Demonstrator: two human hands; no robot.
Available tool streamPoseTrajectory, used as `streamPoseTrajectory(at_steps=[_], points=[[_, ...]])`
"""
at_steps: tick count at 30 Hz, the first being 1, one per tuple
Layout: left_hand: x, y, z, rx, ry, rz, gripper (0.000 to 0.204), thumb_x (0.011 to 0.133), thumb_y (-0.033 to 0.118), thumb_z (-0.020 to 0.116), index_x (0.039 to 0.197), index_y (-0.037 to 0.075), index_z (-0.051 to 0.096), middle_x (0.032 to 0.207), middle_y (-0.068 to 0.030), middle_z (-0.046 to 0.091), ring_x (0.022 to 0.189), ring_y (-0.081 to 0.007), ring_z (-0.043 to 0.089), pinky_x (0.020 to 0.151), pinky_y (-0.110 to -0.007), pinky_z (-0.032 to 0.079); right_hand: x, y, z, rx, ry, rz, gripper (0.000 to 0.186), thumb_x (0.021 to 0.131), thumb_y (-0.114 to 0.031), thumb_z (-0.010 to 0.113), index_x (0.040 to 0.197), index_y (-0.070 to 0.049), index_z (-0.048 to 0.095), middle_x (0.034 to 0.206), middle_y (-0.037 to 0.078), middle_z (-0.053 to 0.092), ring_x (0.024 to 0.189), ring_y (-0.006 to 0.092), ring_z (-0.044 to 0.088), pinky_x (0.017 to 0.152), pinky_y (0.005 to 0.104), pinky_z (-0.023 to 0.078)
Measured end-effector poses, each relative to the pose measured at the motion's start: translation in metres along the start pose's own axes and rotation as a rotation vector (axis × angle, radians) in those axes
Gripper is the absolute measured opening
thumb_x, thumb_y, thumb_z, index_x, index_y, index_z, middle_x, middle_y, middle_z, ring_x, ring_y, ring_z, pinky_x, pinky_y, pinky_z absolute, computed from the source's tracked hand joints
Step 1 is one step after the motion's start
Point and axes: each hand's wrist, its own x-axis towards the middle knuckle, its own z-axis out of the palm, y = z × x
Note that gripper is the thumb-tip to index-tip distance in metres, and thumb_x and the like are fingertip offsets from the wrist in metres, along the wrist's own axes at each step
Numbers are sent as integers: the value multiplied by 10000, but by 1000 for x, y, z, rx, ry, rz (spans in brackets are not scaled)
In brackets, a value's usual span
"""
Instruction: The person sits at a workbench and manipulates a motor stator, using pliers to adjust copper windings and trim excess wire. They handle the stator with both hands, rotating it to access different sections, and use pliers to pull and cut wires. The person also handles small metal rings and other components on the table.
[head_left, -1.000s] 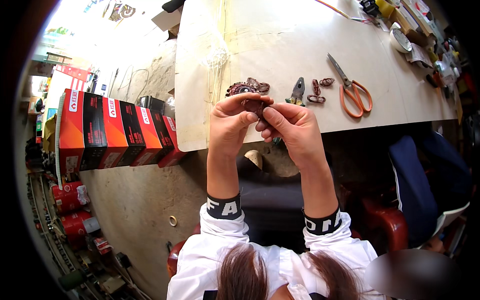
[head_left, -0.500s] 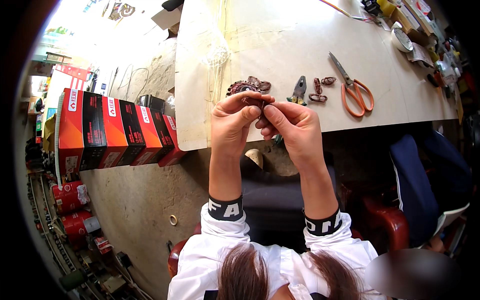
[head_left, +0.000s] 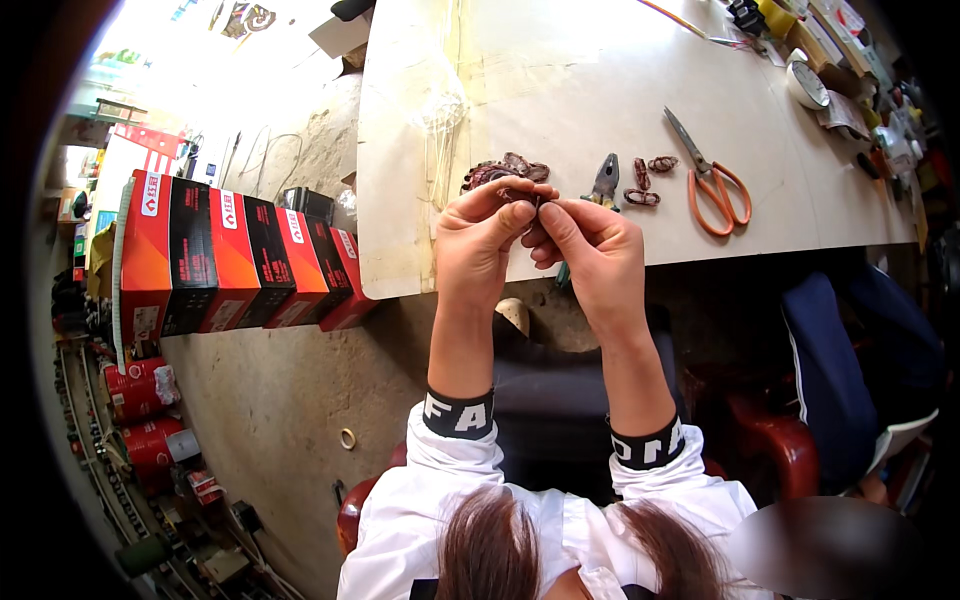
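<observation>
Just over the table's near edge, my two hands meet fingertip to fingertip. My left hand (head_left: 475,235) pinches a small dark reddish-brown bundle of what looks like thin wire (head_left: 525,200). The thumb and fingers of my right hand (head_left: 598,250) close on the same bundle from the other side; fingers cover most of it. Behind my left fingers lies a pile of similar dark bundles (head_left: 512,165), partly hidden. Right of the pile are pliers (head_left: 606,180), jaws pointing away, handles partly behind my right hand. Several small tied bundles (head_left: 642,197) lie beside the pliers.
Orange-handled scissors (head_left: 718,195) lie open on the white table (head_left: 590,80), to the right. Tape rolls and boxes crowd its far right. Left of the table stands a row of red and black boxes (head_left: 190,255). A dark red chair arm (head_left: 775,450) is near my right elbow.
The view has shifted slightly, so the table and boxes sit a little farther right. My fingers have drawn a little closer together around the bundle.
</observation>
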Motion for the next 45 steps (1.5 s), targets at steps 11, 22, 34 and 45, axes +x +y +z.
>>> streamPoseTrajectory(at_steps=[11, 22, 34, 45], points=[[-2, 7, -8, -86, -161, 6, 282, 892, 129, 685, 1106, -49, 641, 1053, -190, 685, 905, -217, 675, 767, -314, 571, -1, -16, -8, 58, -187, 102, 210, 942, -115, 628, 1082, 40, 650, 833, 65, 687, 706, 85, 618, 636, 222, 502], [-2, 3, 4, 82, -27, 96, 226, 907, 100, 663, 1063, -64, 657, 964, -172, 707, 826, -177, 671, 723, -284, 564, -7, -4, 4, -236, -5, -145, 139, 932, -43, 612, 1016, 64, 642, 760, 44, 668, 661, 59, 609, 612, 206, 505], [-1, 6, 4, 120, 13, 10, 227, 924, 125, 652, 1069, -50, 664, 984, -143, 703, 854, -163, 663, 723, -268, 546, 1, -5, 4, -173, -31, -10, 186, 941, -78, 602, 1048, 68, 648, 831, 51, 691, 695, 84, 635, 643, 226, 531], [-5, 11, 12, 319, 71, 107, 197, 901, 35, 657, 1070, -64, 678, 971, -117, 705, 864, -152, 668, 780, -262, 553, 7, -9, 0, -634, 156, -589, 196, 752, -31, 764, 918, -26, 659, 918, 79, 637, 779, 192, 651, 669, 286, 545]])
